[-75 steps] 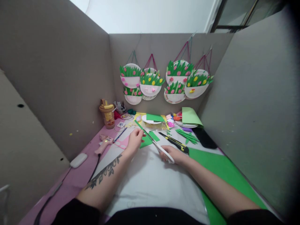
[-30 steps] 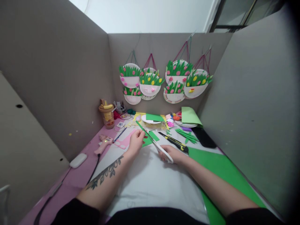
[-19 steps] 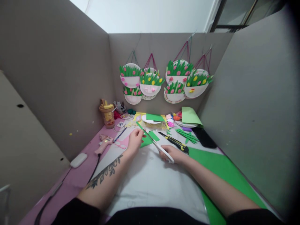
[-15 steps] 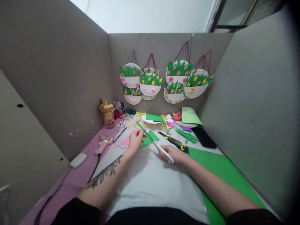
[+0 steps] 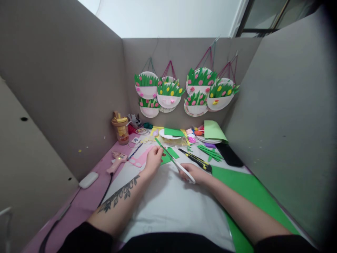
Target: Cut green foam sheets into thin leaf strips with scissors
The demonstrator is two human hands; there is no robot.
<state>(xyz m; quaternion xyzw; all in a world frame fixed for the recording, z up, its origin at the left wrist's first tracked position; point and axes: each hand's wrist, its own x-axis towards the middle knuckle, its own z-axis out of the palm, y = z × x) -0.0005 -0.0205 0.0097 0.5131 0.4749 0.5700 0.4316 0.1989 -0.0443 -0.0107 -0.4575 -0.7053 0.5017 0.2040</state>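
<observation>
My left hand [image 5: 154, 159] pinches a narrow green paper strip [image 5: 158, 142] over the middle of the table. In my right hand [image 5: 193, 173] is a pair of white-handled scissors [image 5: 186, 172], with the blades pointing up and left to the strip. Whether the blades are apart is too small to tell. Beneath the hands lies a piece of green paper [image 5: 172, 153]. Several cut green leaf shapes [image 5: 210, 152] are piled to the right, beyond two black-and-yellow utility knives [image 5: 196, 160] lying side by side.
A large green sheet [image 5: 242, 186] covers the right side. A pink glue gun [image 5: 117, 162] and a cup [image 5: 121, 130] stand left. Behind are a paper plate [image 5: 163, 134], light green paper [image 5: 214, 130] and a black phone [image 5: 229, 154]. Paper-plate flower baskets [image 5: 170, 97] hang on the partition.
My left hand and the green strip have shifted slightly to the right, closer to the scissors. My right hand has stayed nearly still.
</observation>
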